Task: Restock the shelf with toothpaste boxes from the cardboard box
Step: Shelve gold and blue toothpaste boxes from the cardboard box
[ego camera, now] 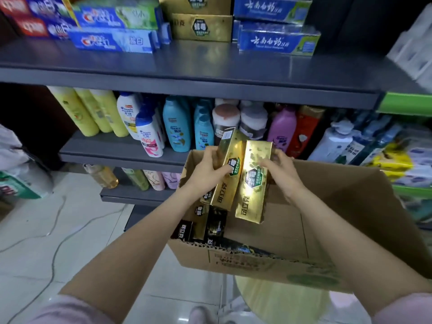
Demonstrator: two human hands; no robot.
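**A:** Where did you have the stock at that moment?

**B:** You held two long gold foil toothpaste boxes above the open brown cardboard box (304,265). Your left hand (208,169) gripped the left gold box (230,169), thumb across its printed face. Your right hand (280,169) had its fingers (268,163) curled round the right gold box (253,181). The two touched along their inner edges.

**A:** Which way did they point?

**B:** Both had their long axes running away from you, far ends raised toward the grey metal shelf (210,64), near ends dipping toward the carton. The left one leaned slightly rightward.

**A:** What could have gone wrong?

**B:** I judged the foil slick, and each hand held only mid-length, so a box might have slipped and dropped back in. The stacked gold boxes on the shelf (202,29) lay crosswise, so you'd have needed to turn yours; pushing them in lengthwise could have knocked the neighbouring blue boxes (278,42).
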